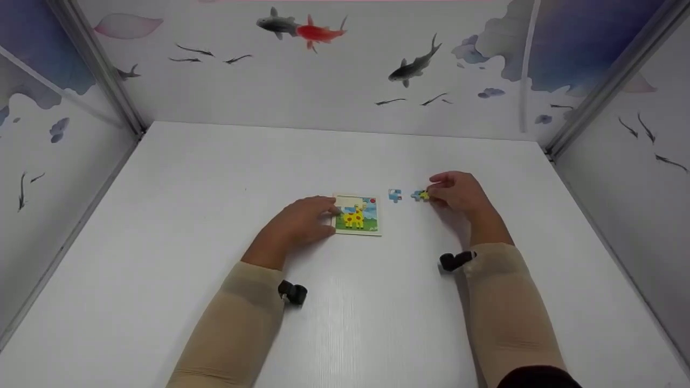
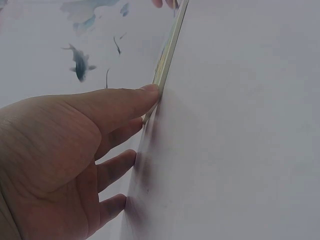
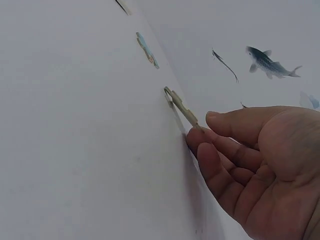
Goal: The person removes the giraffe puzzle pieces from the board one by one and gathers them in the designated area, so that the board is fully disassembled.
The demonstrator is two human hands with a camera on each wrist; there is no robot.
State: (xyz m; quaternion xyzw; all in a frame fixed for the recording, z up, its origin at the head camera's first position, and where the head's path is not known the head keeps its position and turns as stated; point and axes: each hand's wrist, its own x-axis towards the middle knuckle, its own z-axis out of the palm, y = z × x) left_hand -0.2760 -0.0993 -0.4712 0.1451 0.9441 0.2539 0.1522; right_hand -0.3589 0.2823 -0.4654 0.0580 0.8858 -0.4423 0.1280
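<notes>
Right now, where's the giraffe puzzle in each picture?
Head: the giraffe puzzle lies near the middle, at the fingertips of the left hand.
Left wrist: seen edge-on at the top, its pale edge slanting up from the thumb.
Right wrist: maybe the cut-off sliver at the top, left of centre; too little shows.
Shared landmark: the white tabletop.

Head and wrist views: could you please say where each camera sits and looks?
Head: worn on the head, facing forward-down at the giraffe puzzle; left hand and right hand show.
Left wrist: worn there, facing the left hand at the puzzle's edge.
Right wrist: worn there, facing the right hand holding a puzzle piece.
Head and right wrist share that piece.
</notes>
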